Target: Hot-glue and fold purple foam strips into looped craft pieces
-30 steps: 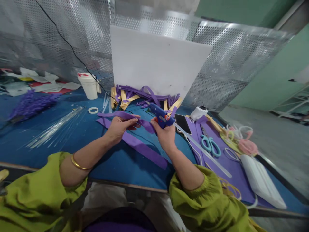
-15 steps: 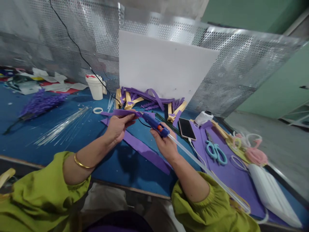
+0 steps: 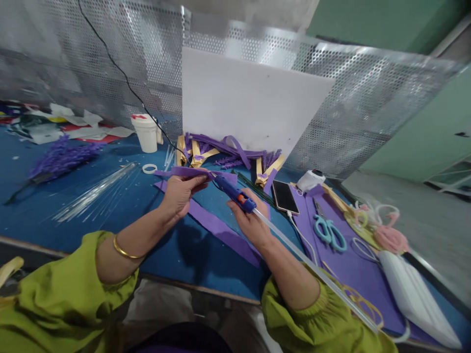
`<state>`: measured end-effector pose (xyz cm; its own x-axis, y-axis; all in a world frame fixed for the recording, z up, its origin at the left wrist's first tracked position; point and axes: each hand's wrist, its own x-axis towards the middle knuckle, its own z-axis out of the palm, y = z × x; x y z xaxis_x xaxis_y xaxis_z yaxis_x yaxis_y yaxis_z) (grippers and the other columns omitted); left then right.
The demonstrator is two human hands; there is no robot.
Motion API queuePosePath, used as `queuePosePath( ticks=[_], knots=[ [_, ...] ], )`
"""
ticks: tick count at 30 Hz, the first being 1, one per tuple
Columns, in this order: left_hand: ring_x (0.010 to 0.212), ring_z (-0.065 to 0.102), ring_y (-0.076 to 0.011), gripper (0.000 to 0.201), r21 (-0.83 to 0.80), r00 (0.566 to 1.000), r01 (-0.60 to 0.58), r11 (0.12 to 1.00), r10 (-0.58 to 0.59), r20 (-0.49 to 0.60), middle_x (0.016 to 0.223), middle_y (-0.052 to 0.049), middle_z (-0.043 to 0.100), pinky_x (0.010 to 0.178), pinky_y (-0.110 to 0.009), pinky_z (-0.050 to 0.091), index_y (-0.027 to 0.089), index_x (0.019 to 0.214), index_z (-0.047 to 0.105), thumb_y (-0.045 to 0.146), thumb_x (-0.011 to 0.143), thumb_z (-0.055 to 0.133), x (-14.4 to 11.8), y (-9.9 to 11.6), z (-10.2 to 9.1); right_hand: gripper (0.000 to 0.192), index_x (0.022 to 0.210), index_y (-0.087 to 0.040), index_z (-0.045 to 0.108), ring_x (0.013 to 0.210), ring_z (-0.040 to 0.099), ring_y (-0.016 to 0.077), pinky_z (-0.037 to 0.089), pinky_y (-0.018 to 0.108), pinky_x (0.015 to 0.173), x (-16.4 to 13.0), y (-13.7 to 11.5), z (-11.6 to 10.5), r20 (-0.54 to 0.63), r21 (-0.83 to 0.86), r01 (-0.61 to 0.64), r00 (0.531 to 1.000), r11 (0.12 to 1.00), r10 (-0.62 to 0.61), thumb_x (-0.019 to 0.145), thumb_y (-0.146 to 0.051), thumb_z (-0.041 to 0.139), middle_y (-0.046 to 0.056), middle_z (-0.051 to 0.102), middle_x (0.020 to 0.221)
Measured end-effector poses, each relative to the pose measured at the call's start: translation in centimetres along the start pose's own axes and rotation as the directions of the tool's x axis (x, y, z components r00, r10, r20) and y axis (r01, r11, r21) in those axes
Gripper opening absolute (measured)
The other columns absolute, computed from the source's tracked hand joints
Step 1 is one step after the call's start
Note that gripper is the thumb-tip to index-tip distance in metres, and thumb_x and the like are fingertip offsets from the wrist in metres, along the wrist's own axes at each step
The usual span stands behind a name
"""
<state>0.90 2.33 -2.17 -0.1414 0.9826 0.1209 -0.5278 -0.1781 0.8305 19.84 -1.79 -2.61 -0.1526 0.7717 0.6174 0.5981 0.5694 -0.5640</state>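
Observation:
My left hand [image 3: 180, 194] pinches a purple foam strip [image 3: 184, 172] and holds it level above the blue table [image 3: 110, 215]. My right hand [image 3: 251, 221] grips a blue glue gun [image 3: 231, 191] whose nozzle touches the strip near my left fingertips. A long clear glue stick [image 3: 312, 267] trails from the gun's back past my right forearm. A longer purple foam strip [image 3: 221, 229] lies flat on the table under both hands.
A white board [image 3: 250, 98] leans on the perforated metal wall, with a heap of purple and yellow strips [image 3: 224, 149] at its foot. A phone [image 3: 285, 196], teal scissors [image 3: 329, 231], a white cup [image 3: 147, 132] and clear glue sticks [image 3: 91, 191] lie around.
My right hand has turned the glue gun and brought its nozzle left onto the strip that my left hand holds. The view shifted slightly right.

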Motion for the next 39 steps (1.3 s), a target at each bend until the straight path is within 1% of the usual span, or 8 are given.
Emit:
queuePosePath(
  ticks=[6, 10, 15, 21, 26, 32, 35, 39],
  knots=[
    [0.076, 0.071, -0.0173, 0.027, -0.001, 1.000, -0.022, 1.000, 0.022, 0.003, 0.076, -0.004, 0.075, 0.073, -0.027, 0.056, 0.014, 0.075, 0.076, 0.021, 0.053, 0.092, -0.20, -0.03, 0.05, 0.023, 0.085, -0.023, 0.057, 0.068, 0.055, 0.0162, 0.040, 0.027, 0.064, -0.04, 0.12, 0.10, -0.002, -0.023, 0.022, 1.000, 0.999, -0.022, 0.090, -0.045, 0.059, 0.000, 0.063, 0.078],
    [0.077, 0.071, -0.0185, 0.027, 0.017, 0.999, -0.038, 0.999, 0.037, 0.005, 0.076, -0.005, 0.075, 0.073, -0.028, 0.056, 0.014, 0.074, 0.076, 0.022, 0.053, 0.091, -0.31, 0.15, 0.18, 0.024, 0.084, -0.024, 0.056, 0.068, 0.055, 0.0166, 0.039, 0.027, 0.064, -0.05, 0.22, 0.18, -0.006, -0.056, 0.038, 0.999, 0.998, -0.039, 0.090, -0.046, 0.058, 0.001, 0.063, 0.078],
    [0.075, 0.071, -0.0182, 0.026, 0.033, 0.999, -0.043, 0.999, 0.044, -0.029, 0.075, -0.005, 0.074, 0.073, -0.029, 0.056, 0.014, 0.073, 0.075, 0.021, 0.053, 0.090, -0.42, 0.45, 0.41, 0.027, 0.082, -0.024, 0.056, 0.068, 0.055, 0.0170, 0.039, 0.027, 0.064, -0.02, 0.19, 0.13, -0.016, -0.090, 0.012, 1.000, 0.996, -0.013, 0.090, -0.049, 0.056, 0.001, 0.061, 0.077],
    [0.075, 0.070, -0.0173, 0.027, 0.019, 0.998, -0.057, 0.998, 0.057, -0.033, 0.076, -0.004, 0.074, 0.071, -0.027, 0.056, 0.014, 0.074, 0.075, 0.020, 0.052, 0.091, -0.34, 0.34, 0.31, 0.029, 0.079, -0.024, 0.053, 0.068, 0.053, 0.0171, 0.037, 0.027, 0.063, -0.05, 0.09, 0.09, -0.025, -0.097, 0.002, 1.000, 0.995, -0.004, 0.091, -0.050, 0.056, 0.000, 0.059, 0.074],
    [0.077, 0.070, -0.0192, 0.028, 0.034, 0.997, -0.063, 0.997, 0.064, -0.053, 0.075, -0.004, 0.074, 0.073, -0.030, 0.057, 0.014, 0.074, 0.075, 0.021, 0.052, 0.090, -0.27, 0.33, 0.28, 0.029, 0.076, -0.024, 0.051, 0.065, 0.051, 0.0169, 0.035, 0.028, 0.061, -0.04, 0.17, 0.11, -0.030, -0.116, 0.008, 0.999, 0.993, -0.012, 0.092, -0.048, 0.055, 0.000, 0.056, 0.071],
    [0.080, 0.070, -0.0195, 0.025, 0.036, 0.996, -0.075, 0.997, 0.076, -0.035, 0.078, -0.004, 0.074, 0.076, -0.031, 0.056, 0.015, 0.074, 0.073, 0.021, 0.055, 0.087, -0.41, 0.45, 0.30, 0.027, 0.078, -0.024, 0.052, 0.066, 0.053, 0.0175, 0.036, 0.028, 0.062, -0.03, 0.28, 0.13, -0.039, -0.108, -0.007, 0.999, 0.994, 0.002, 0.091, -0.047, 0.056, 0.000, 0.059, 0.074],
    [0.082, 0.071, -0.0192, 0.024, -0.006, 0.998, -0.064, 0.998, 0.064, 0.005, 0.083, -0.004, 0.075, 0.078, -0.031, 0.057, 0.016, 0.076, 0.071, 0.019, 0.056, 0.086, -0.52, 0.47, 0.33, 0.026, 0.078, -0.024, 0.054, 0.066, 0.052, 0.0173, 0.036, 0.028, 0.062, -0.04, 0.24, 0.14, -0.048, -0.111, -0.015, 0.999, 0.994, 0.010, 0.091, -0.047, 0.057, 0.001, 0.060, 0.074],
    [0.082, 0.072, -0.0195, 0.025, -0.048, 0.997, -0.028, 0.998, 0.031, 0.064, 0.082, -0.004, 0.076, 0.081, -0.034, 0.058, 0.016, 0.077, 0.068, 0.019, 0.059, 0.085, -0.74, 0.46, 0.47, 0.027, 0.078, -0.024, 0.053, 0.065, 0.052, 0.0173, 0.035, 0.028, 0.062, -0.04, 0.19, 0.14, -0.046, -0.113, -0.018, 0.999, 0.993, 0.013, 0.091, -0.048, 0.057, 0.000, 0.059, 0.073]
  ],
)
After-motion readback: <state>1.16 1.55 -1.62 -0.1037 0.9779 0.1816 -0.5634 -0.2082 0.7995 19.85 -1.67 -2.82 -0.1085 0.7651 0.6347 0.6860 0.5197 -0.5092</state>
